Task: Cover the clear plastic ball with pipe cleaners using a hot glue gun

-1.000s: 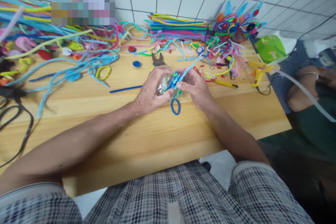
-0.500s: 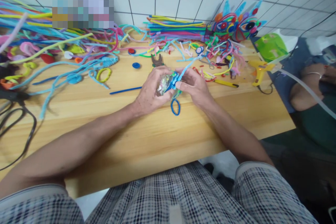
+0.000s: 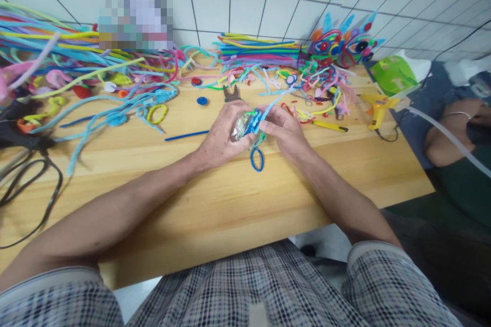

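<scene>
A person's left hand [image 3: 222, 135] gripped a shiny piece [image 3: 241, 125] while the right hand [image 3: 282, 127] pinched a blue pipe cleaner [image 3: 253, 121] against it, just above the table [image 3: 230, 194]. The wrap looked partly done, with a long tail [image 3: 278, 99] and a blue loop [image 3: 257, 158] left loose. From a second earlier, hands and piece had barely shifted

Wooden table [image 3: 230, 204]: pipe cleaners [image 3: 126, 107] strewn (many colours), pliers [image 3: 231, 93], glue gun [image 3: 378, 107].
</scene>
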Demonstrator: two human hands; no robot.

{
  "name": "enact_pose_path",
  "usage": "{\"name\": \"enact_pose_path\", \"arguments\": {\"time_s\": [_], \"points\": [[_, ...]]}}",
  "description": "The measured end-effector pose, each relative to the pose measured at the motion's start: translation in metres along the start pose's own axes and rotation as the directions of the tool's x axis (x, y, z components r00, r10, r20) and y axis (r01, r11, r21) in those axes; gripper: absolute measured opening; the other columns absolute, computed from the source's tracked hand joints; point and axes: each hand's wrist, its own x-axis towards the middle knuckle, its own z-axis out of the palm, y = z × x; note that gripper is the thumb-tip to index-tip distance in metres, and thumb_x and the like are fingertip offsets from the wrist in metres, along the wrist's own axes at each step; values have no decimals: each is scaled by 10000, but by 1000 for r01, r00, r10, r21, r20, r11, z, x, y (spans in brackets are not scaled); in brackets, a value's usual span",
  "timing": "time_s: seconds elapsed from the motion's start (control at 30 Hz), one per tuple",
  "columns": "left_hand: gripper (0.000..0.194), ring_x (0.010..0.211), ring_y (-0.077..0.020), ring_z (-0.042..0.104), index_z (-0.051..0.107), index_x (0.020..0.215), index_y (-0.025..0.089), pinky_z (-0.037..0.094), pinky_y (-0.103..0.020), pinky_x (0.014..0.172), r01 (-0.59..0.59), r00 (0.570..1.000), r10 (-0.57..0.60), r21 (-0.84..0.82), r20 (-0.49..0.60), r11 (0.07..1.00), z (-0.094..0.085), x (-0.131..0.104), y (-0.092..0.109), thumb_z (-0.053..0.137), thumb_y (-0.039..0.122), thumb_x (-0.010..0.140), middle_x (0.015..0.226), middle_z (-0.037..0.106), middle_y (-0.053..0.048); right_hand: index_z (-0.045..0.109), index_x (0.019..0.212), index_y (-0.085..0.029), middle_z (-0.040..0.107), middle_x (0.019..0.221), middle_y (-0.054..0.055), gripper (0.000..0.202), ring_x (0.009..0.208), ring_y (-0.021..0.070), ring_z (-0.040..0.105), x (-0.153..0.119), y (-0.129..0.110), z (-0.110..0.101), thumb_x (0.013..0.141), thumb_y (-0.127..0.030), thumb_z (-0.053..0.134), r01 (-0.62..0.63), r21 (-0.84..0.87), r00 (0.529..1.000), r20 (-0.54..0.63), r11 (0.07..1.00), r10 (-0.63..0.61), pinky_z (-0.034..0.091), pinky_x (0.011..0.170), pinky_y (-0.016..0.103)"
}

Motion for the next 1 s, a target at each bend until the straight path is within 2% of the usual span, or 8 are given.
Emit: {"name": "enact_pose_path", "arguments": {"time_s": [0.2, 0.3, 0.4, 0.6, 0.67, 0.77, 0.87, 1.0], "points": [[521, 1416, -334, 670, 576, 1472, 263, 547, -540, 1244, 40, 999, -42, -47, -35, 998, 2, -4, -4, 740, 479, 1027, 1461, 690, -136, 737, 1106, -260, 835, 1108, 49, 586, 1115, 255, 771, 1, 2, -1, 759, -678, 957, -1, -3, 998, -67, 1000, 1, 622, 1053, 431], [544, 1388, -326, 683, 568, 1481, 254, 560, -525, 1221, 95, 994, -98, -78, -39, 992, 2, -5, -5, 711, 559, 1054, 1450, 686, -142, 703, 1101, -271, 810, 1129, 47, 497, 1100, 238, 755, -4, 2, -1, 817, -615, 923, 117, -109, 972, -190, 987, -136, 614, 1031, 413], [558, 1378, -326, 688, 566, 1482, 256, 566, -522, 1208, 124, 991, -128, -96, -37, 988, 1, -6, -5, 701, 594, 1058, 1461, 684, -149, 683, 1101, -298, 770, 1047, 19, 335, 1013, 220, 735, -12, 0, 2, 938, -556, 821, 257, -275, 901, -279, 926, -332, 606, 997, 406], [555, 1367, -322, 689, 577, 1473, 256, 572, -523, 1201, 123, 991, -128, -90, -50, 988, 2, -5, -5, 702, 597, 1053, 1454, 689, -147, 764, 1101, -316, 775, 946, 26, 171, 842, 243, 694, -28, -7, 6, 1010, -449, 710, 382, -520, 864, -92, 764, -494, 604, 912, 457], [549, 1380, -317, 685, 577, 1474, 256, 566, -515, 1211, 116, 991, -121, -86, -53, 989, 2, -5, -5, 689, 601, 1062, 1453, 688, -144, 774, 1110, -319, 779, 935, 24, 161, 826, 240, 694, -30, -7, 6, 1000, -412, 704, 399, -538, 858, -65, 743, -509, 600, 890, 447], [549, 1368, -318, 692, 581, 1474, 259, 568, -513, 1207, 99, 993, -105, -87, -61, 991, 3, -5, -6, 690, 609, 1065, 1444, 693, -140, 758, 1147, -322, 719, 841, -12, 186, 742, 217, 647, -29, -4, 5, 997, -416, 701, 353, -501, 880, -109, 790, -462, 577, 801, 411], [549, 1359, -321, 696, 581, 1477, 261, 565, -520, 1207, 87, 994, -93, -89, -62, 992, 3, -5, -7, 691, 608, 1066, 1432, 697, -139, 733, 1159, -316, 647, 781, -32, 236, 680, 201, 589, -27, -3, 3, 1016, -497, 683, 280, -410, 921, -140, 868, -363, 549, 732, 390], [568, 1359, -318, 697, 579, 1482, 261, 570, -517, 1201, 111, 992, -116, -95, -53, 989, 3, -6, -8, 691, 626, 1062, 1434, 699, -144, 696, 1110, -308, 608, 760, -31, 374, 715, 210, 621, -22, -8, 3, 989, -662, 716, 266, -260, 944, -125, 928, -306, 564, 733, 392]]}}
